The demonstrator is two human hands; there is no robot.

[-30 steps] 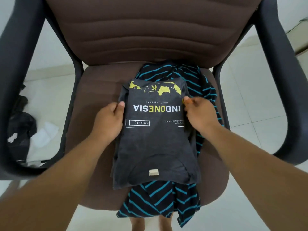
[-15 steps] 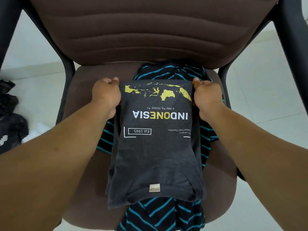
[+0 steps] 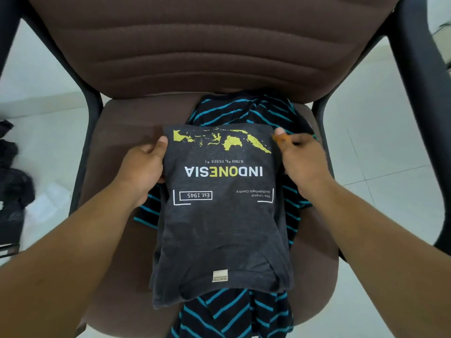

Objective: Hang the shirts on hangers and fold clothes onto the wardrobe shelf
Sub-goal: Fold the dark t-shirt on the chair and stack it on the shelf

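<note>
Your left hand (image 3: 142,168) and right hand (image 3: 301,158) each pinch a far corner of the folded grey INDONESIA T-shirt (image 3: 220,211), grip clenched on cloth. It lies on the striped shirt (image 3: 244,111) on the brown chair seat (image 3: 127,118). Keep both corners level and taut so the fold holds. Armrests (image 3: 87,113) flank both sides; open room is toward you.
</note>
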